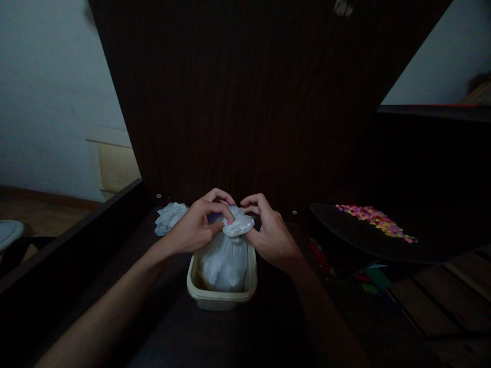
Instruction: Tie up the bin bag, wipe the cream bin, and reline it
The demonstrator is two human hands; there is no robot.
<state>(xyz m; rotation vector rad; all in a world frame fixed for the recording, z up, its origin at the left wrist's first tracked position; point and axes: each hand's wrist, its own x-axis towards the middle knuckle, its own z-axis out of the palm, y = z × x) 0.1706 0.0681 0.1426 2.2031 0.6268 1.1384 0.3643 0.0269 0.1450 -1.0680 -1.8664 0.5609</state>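
A filled white plastic bag (pixel 226 263) stands inside a cream rectangular tub (pixel 222 299), its top gathered and twisted into a bunch above the rim. My left hand (pixel 201 222) grips the gathered top from the left, with thumb and fingers curled against the plastic. On the other side, my right hand (pixel 270 230) has its thumb at the bunch and its fingers bent round behind it. What the bag contains cannot be made out. Behind my left wrist lies a second crumpled plastic bag (pixel 169 217).
A dark wooden panel (pixel 249 102) rises right behind the tub, and a low dark board (pixel 72 235) runs along the left. To the right, a strip of colourful small pieces (pixel 376 222) lies on a dark surface. Wooden slats (pixel 441 301) show at the lower right.
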